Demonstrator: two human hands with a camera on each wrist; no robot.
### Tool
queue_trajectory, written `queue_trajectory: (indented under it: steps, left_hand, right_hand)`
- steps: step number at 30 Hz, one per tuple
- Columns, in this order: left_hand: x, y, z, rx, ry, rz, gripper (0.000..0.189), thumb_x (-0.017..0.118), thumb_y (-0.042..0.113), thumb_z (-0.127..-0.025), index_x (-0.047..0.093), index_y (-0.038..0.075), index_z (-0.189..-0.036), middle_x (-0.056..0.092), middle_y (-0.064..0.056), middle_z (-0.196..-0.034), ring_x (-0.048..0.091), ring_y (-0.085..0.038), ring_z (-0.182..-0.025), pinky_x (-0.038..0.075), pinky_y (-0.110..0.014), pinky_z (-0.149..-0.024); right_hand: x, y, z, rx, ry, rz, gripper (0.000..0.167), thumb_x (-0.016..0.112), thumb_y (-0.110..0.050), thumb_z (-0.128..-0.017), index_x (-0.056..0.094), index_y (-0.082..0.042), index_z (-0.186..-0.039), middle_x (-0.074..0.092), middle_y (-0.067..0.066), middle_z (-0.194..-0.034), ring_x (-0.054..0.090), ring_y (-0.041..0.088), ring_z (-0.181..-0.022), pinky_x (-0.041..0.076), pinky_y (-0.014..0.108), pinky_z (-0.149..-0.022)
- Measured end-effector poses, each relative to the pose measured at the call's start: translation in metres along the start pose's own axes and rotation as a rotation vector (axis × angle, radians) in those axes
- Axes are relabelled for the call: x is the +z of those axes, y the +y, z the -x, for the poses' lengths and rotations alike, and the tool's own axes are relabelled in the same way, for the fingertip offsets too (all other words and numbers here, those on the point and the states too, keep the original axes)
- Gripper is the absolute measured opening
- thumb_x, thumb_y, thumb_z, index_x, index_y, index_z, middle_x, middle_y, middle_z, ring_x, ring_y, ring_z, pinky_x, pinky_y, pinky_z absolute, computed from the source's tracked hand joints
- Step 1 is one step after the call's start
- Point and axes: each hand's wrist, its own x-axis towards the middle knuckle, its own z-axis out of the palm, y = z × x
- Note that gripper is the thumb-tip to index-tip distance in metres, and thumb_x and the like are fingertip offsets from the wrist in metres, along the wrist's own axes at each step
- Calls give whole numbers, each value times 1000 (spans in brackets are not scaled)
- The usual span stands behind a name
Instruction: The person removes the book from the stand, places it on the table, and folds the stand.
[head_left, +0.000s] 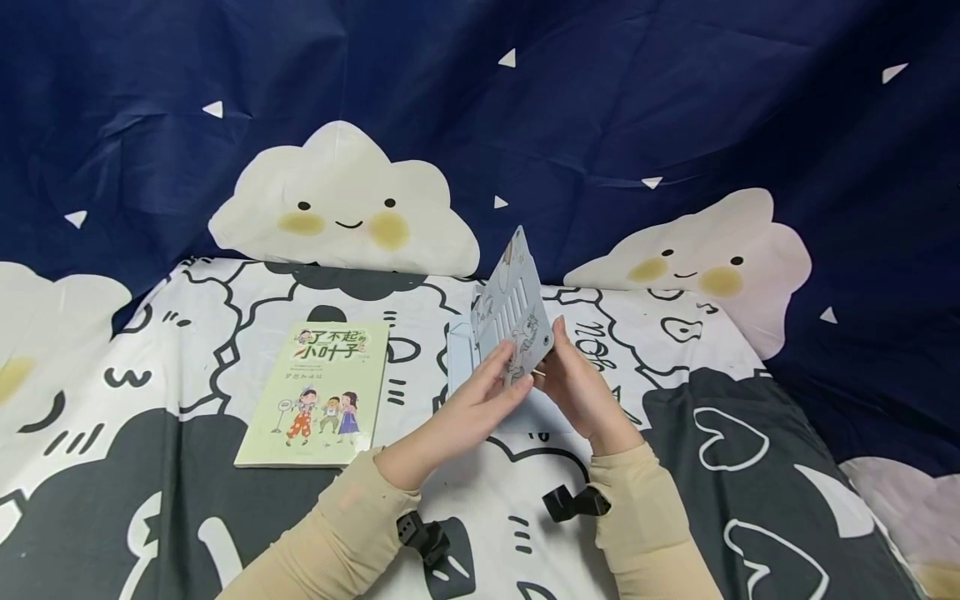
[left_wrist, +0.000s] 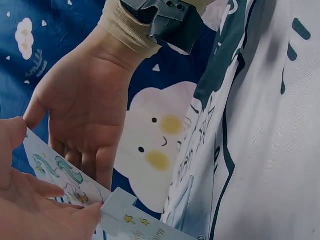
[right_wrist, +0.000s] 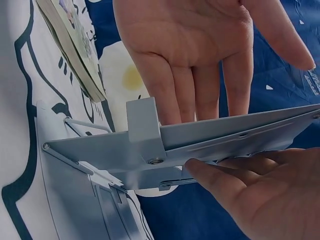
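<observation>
A light-blue metal book stand point(head_left: 528, 279) with slots and unicorn drawings is tilted up from its flat base point(head_left: 543, 415) on the bed cover. My left hand point(head_left: 472, 404) lies against the printed face, fingers extended. From the other side, my right hand point(head_left: 585, 387) touches the panel with fairly straight fingers, thumb pointing up near its edge. In the right wrist view, the panel passes between both hands, and a folded lip point(right_wrist: 142, 130) and hinged struts show. The lip point(left_wrist: 117, 207) also appears beside my left fingertips in the left wrist view.
A pale-green picture book point(head_left: 300, 383) lies left of the stand. Beneath everything spreads a black-and-white patterned cover point(head_left: 202, 483). Behind stands a dark-blue cloth point(head_left: 570, 108) with smiling clouds. Black wrist cameras point(head_left: 423, 537) sit by both sleeves.
</observation>
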Motion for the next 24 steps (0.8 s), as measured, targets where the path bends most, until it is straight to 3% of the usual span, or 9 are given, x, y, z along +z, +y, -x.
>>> queue_trajectory:
  steps: [5,10,14,19,24]
  left_hand:
    - [0,-1,0,-24,24,53,72,50,39,-103,17,5,-158,12,-12,-166,19,-29,-152,22,-41,-123]
    - [0,0,0,-14,27,74,70,50,36,-104,19,3,-158,16,-14,-166,19,-28,-152,23,-42,-123]
    - [-1,2,0,-31,34,68,70,50,37,-104,18,6,-158,22,-16,-164,28,-32,-149,33,-46,-118]
    - [-2,2,0,-57,52,70,70,51,34,-103,18,7,-159,30,-19,-160,35,-34,-145,39,-48,-114]
    - [-2,1,0,-74,57,78,71,52,32,-103,16,6,-159,32,-19,-159,37,-33,-145,36,-47,-116]
  right_hand:
    - [-1,-1,0,16,9,-6,80,15,-63,-101,20,-8,-159,27,21,-161,30,37,-146,27,56,-117]
    - [-2,-2,1,15,13,-14,80,15,-63,-101,20,-8,-159,27,21,-161,29,38,-146,25,57,-117]
    - [-3,-2,1,18,21,-12,80,17,-64,-101,20,-9,-159,27,20,-161,31,37,-145,27,56,-118]
    - [-6,-4,2,33,69,-9,81,18,-66,-100,26,-10,-157,33,16,-158,42,26,-137,42,36,-108]
    - [-7,-4,2,51,103,-23,80,17,-65,-100,28,-11,-157,35,13,-158,44,21,-136,47,23,-99]
